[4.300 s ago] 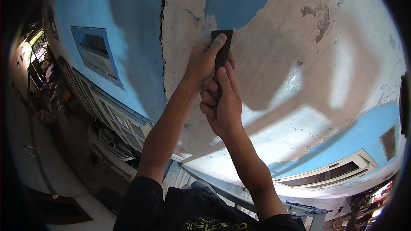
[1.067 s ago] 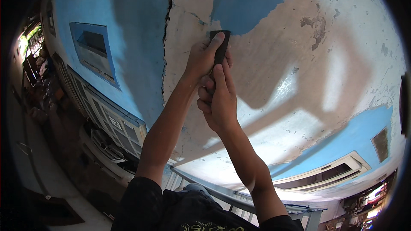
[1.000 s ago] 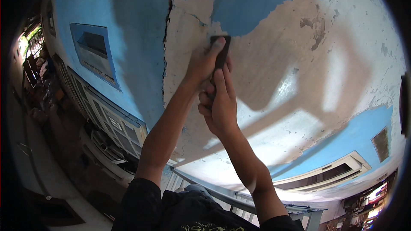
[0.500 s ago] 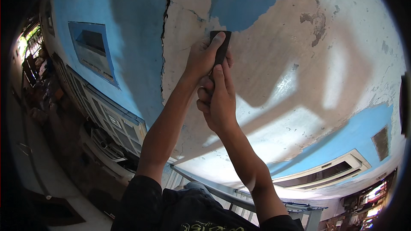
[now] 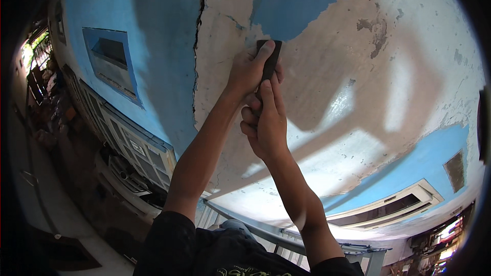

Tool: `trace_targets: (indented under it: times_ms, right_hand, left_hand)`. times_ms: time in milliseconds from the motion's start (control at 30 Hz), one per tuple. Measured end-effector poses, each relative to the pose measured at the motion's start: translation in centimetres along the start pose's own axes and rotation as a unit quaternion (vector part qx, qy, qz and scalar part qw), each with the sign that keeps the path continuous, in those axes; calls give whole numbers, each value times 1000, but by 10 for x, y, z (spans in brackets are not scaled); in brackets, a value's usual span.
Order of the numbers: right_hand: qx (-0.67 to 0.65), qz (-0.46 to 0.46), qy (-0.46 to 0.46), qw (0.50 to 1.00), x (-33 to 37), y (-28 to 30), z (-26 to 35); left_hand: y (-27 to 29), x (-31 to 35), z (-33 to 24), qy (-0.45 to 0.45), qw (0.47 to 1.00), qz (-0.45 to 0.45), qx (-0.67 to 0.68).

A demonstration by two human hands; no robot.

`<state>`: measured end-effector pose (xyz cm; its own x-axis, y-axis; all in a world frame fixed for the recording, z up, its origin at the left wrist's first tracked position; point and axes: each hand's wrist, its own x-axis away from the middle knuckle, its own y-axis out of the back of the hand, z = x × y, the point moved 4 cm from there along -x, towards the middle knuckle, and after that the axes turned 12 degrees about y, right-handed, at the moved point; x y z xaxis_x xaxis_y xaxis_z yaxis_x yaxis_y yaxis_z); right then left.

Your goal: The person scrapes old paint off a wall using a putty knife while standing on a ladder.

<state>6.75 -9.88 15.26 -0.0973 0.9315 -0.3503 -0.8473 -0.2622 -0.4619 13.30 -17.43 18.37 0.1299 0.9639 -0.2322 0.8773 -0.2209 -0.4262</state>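
Both arms reach up to a wall where blue paint has peeled to bare pale plaster [image 5: 322, 61]. My left hand [image 5: 245, 74] is closed round a dark, flat-ended scraper [image 5: 269, 61], thumb pressed along its face near the top end. Just below, my right hand [image 5: 270, 122] is closed round the lower part of the same tool, its thumb pointing up along it. The scraper's wide end lies at the ragged lower edge of the remaining blue paint [image 5: 286, 10]. Whether it touches the wall is hard to tell. Most of its lower part is hidden by my fingers.
Left of my hands, a dark vertical crack [image 5: 196, 46] runs down the wall. A metal railing [image 5: 271, 235] stands close by my body. Below on the left are a parked vehicle [image 5: 125, 179] and a paned window [image 5: 138, 145]. A framed opening [image 5: 383, 207] is low on the right.
Both hands and the scraper have shifted slightly right and down along the wall. The grip looks the same.
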Motion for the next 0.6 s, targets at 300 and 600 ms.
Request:
trace_targets:
  times_ms: [300, 600]
  right_hand:
    - [6, -3, 21, 1000, -3, -9, 1]
    - [-13, 0, 10, 1000, -2, -12, 10]
  left_hand:
    - [4, 0, -12, 0, 998, 4, -56]
    - [5, 23, -14, 60, 994, 84, 44]
